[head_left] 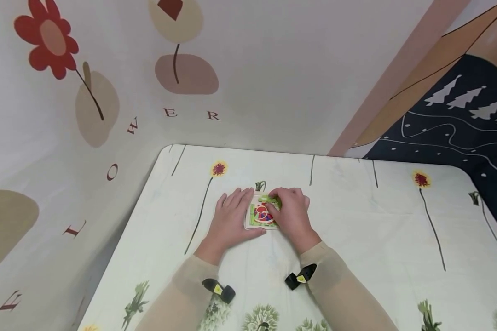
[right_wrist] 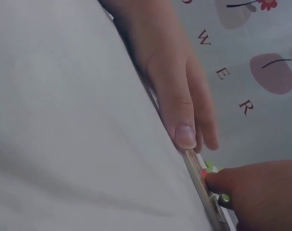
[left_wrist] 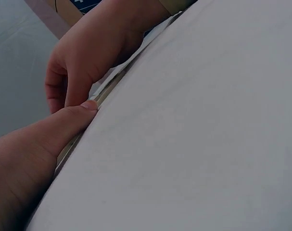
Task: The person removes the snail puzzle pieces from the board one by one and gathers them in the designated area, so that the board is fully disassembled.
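At the bottom of the frame, two beige sleeves [head_left: 180, 294] are resting over the white tablecloth [head_left: 356, 243]. Just beyond, the left hand [head_left: 232, 217] is lying with fingers extended along the left edge of a small picture board [head_left: 250, 225], its thumb touching the near edge; light, even pressure there should steady the board, which is sitting near the centre. Over its right side, the right hand [head_left: 293, 211] is apparently pinching a green piece [head_left: 266, 199]; a gentle, level grip should suit it. Farther off, a printed backdrop [head_left: 273, 92] is filling the upper frame.
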The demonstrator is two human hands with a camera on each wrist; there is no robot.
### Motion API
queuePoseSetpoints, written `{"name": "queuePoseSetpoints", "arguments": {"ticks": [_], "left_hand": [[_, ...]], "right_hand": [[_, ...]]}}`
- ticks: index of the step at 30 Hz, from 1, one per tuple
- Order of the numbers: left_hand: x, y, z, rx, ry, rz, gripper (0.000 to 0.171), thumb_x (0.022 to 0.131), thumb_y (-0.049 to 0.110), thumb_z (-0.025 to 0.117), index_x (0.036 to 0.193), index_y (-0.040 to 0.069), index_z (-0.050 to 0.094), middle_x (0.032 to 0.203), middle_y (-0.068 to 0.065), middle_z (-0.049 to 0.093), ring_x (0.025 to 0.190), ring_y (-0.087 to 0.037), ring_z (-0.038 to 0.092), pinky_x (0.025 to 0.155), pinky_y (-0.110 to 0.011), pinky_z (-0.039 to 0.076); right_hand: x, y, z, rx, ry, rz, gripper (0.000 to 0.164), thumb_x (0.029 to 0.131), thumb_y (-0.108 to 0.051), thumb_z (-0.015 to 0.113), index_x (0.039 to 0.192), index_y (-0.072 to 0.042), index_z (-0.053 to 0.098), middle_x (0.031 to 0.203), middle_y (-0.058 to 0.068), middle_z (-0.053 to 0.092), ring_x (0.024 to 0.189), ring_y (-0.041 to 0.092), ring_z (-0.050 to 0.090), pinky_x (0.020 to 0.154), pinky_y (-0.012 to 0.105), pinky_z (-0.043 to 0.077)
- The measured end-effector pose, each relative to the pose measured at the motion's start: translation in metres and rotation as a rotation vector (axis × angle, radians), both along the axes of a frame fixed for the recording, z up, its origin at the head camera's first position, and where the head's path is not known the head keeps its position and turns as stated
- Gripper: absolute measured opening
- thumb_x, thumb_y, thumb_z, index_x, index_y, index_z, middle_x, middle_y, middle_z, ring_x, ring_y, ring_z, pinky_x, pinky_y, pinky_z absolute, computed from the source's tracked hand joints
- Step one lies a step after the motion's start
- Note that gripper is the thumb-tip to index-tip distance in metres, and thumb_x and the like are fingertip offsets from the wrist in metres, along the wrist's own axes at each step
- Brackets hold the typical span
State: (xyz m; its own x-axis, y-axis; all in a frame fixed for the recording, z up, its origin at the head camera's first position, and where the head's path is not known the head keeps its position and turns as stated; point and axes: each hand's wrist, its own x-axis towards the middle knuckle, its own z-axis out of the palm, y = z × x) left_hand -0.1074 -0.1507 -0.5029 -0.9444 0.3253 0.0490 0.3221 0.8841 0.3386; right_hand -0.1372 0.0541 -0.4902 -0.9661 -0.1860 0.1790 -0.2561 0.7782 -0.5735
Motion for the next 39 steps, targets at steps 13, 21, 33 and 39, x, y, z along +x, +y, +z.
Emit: {"name": "queuePoseSetpoints", "arguments": {"ticks": [13, 21, 33, 39], "left_hand": [[-0.001, 0.002, 0.0, -0.008, -0.007, 0.002, 0.121, 0.083, 0.08, 0.072, 0.171, 0.012, 0.023, 0.172, -0.008, 0.035, 0.16, -0.03, 0.024, 0.127, -0.06, 0.014], [-0.001, 0.0, -0.001, -0.005, 0.009, -0.005, 0.12, 0.083, 0.08, 0.071, 0.171, 0.011, 0.025, 0.171, -0.008, 0.036, 0.159, -0.031, 0.026, 0.126, -0.061, 0.015], [0.001, -0.001, -0.005, 0.034, 0.02, -0.001, 0.12, 0.082, 0.076, 0.075, 0.17, 0.011, 0.026, 0.171, -0.009, 0.037, 0.159, -0.032, 0.026, 0.126, -0.062, 0.015], [-0.002, 0.0, -0.006, 0.025, 0.018, -0.008, 0.121, 0.082, 0.076, 0.075, 0.171, 0.011, 0.025, 0.171, -0.009, 0.036, 0.16, -0.032, 0.025, 0.126, -0.061, 0.015]], "right_hand": [[0.001, 0.006, -0.006, -0.019, 0.124, 0.036, 0.029, 0.089, -0.025, 0.088, 0.116, -0.016, 0.082, 0.11, -0.002, 0.08, 0.11, 0.025, 0.06, 0.097, 0.056, 0.033], [0.002, 0.009, -0.009, -0.025, 0.131, 0.021, 0.03, 0.091, -0.028, 0.088, 0.118, -0.016, 0.082, 0.111, -0.002, 0.08, 0.11, 0.024, 0.06, 0.099, 0.057, 0.032], [0.002, 0.027, -0.01, -0.113, 0.125, -0.029, 0.034, 0.083, -0.027, 0.095, 0.114, -0.019, 0.084, 0.104, -0.007, 0.079, 0.107, 0.019, 0.059, 0.105, 0.056, 0.029], [0.0, 0.04, -0.01, -0.124, 0.119, -0.054, 0.03, 0.086, -0.025, 0.093, 0.114, -0.019, 0.084, 0.096, -0.007, 0.077, 0.106, 0.018, 0.059, 0.106, 0.056, 0.028]]}}
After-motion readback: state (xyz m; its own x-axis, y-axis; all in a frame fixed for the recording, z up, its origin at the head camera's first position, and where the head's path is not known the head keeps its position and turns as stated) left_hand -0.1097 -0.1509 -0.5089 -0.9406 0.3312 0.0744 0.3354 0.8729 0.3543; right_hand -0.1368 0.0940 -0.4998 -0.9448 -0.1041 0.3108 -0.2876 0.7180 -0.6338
